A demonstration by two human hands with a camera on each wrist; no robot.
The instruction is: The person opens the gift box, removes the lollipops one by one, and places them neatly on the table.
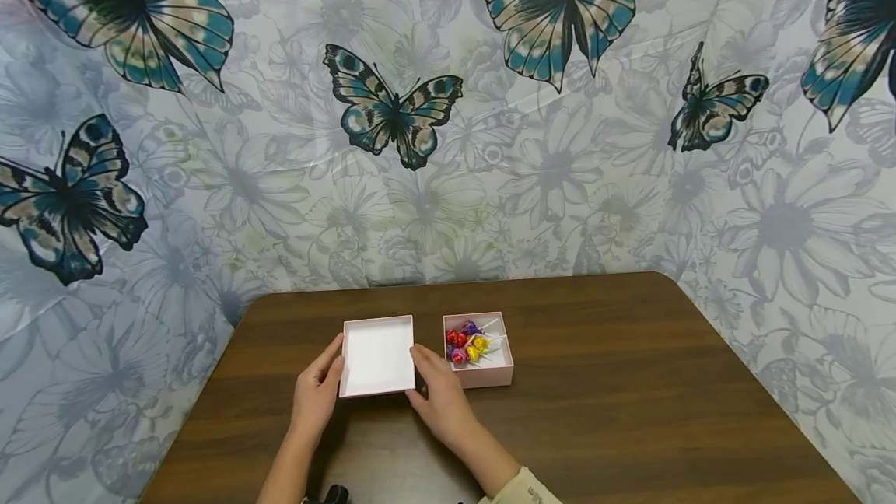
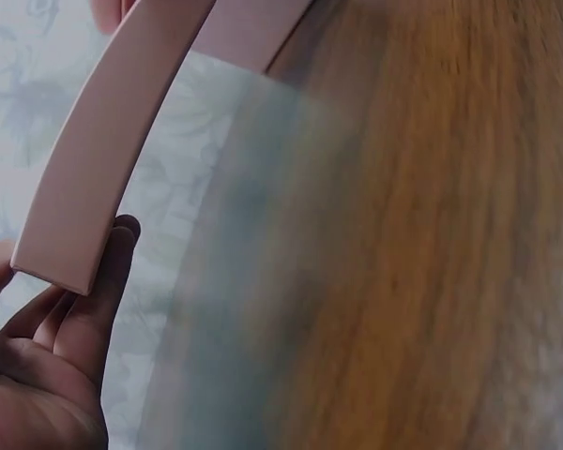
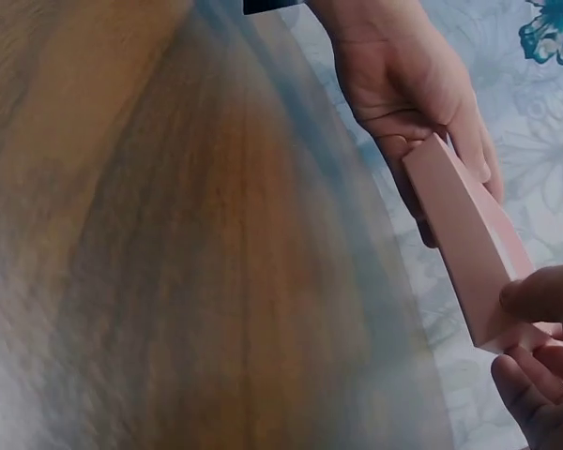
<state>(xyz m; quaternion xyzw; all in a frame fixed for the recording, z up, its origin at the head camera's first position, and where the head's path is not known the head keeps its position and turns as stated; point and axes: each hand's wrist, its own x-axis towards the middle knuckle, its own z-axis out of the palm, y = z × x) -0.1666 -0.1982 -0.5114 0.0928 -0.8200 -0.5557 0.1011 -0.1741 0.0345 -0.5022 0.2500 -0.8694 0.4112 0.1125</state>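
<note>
Gripping a pink box lid by opposite sides in our left hand and right hand, lower middle of the head view, pink box of wrapped lollipops just right of it

The brown, wood-grained surface, with 2 rounded far corners, carries 1 open pink box near its far edge; the near part seems glossy.
</note>
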